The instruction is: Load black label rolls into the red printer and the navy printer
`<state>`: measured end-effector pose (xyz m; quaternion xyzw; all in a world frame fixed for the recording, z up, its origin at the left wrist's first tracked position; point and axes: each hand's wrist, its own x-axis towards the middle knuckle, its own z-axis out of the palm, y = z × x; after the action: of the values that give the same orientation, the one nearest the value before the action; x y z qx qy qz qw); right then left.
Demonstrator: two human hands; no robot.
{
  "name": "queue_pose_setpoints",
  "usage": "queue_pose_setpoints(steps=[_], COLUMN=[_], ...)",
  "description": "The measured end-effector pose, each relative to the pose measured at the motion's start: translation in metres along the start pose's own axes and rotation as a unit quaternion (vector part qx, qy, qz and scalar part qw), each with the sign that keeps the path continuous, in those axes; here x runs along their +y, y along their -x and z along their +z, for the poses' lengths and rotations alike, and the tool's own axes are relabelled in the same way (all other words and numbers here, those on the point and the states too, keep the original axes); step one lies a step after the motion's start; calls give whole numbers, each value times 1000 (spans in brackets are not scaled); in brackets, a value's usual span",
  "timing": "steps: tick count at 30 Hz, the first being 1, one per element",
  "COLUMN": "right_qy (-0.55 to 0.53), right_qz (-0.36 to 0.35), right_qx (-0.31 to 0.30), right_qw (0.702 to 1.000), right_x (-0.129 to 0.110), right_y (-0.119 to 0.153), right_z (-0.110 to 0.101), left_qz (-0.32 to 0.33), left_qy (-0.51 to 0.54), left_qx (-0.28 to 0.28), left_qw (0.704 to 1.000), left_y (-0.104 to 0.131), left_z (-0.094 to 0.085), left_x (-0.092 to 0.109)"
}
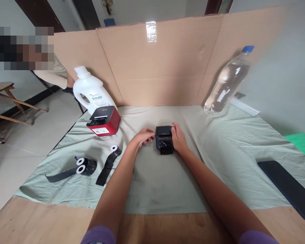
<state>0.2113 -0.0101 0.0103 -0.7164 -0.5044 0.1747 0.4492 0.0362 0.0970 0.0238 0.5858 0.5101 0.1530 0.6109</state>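
Observation:
A small black device, which looks like a portable printer (164, 139), stands on the cloth between my hands. A glossy black strip (166, 145) hangs down its near side. My right hand (179, 138) grips the device's right side. At its left edge is my left hand (145, 136), fingers loosely bent and holding nothing; whether the fingertips touch the device I cannot tell. To the left lie a black paper roll (110, 161), partly unrolled, and two more black rolls (87, 166) side by side with a loose tail.
A red and black printer (106, 122) sits at the back left before a white detergent jug (91, 89). A water bottle (227, 84) leans at the back right. A phone (289, 189) lies right. Cardboard (162, 67) walls the back; a person's sleeve (52, 76) shows left.

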Motion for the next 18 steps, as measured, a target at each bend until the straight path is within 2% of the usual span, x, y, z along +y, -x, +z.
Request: queue_pose_setpoints(steps=[4,9,11,14,18], right_qy=[0,-16,-23,-28,-42], right_qz=[0,-9,-10,-8,-15], right_qx=[1,6,5,6,11], right_qw=[1000,1000,1000,1000,999], right_x=[3,9,9,8,8], right_y=[-1,-3,-3,-2,-2], right_z=[1,4,4,4,4], left_qz=[5,17,32,66,75], left_qy=[5,31,41,55,90], left_qx=[-1,-57,-56,-17,86], left_qw=[1000,998,997,996,989], left_y=[7,15,17,15,3], left_z=[0,-5,-4,1,14], left_x=[4,9,10,11,12])
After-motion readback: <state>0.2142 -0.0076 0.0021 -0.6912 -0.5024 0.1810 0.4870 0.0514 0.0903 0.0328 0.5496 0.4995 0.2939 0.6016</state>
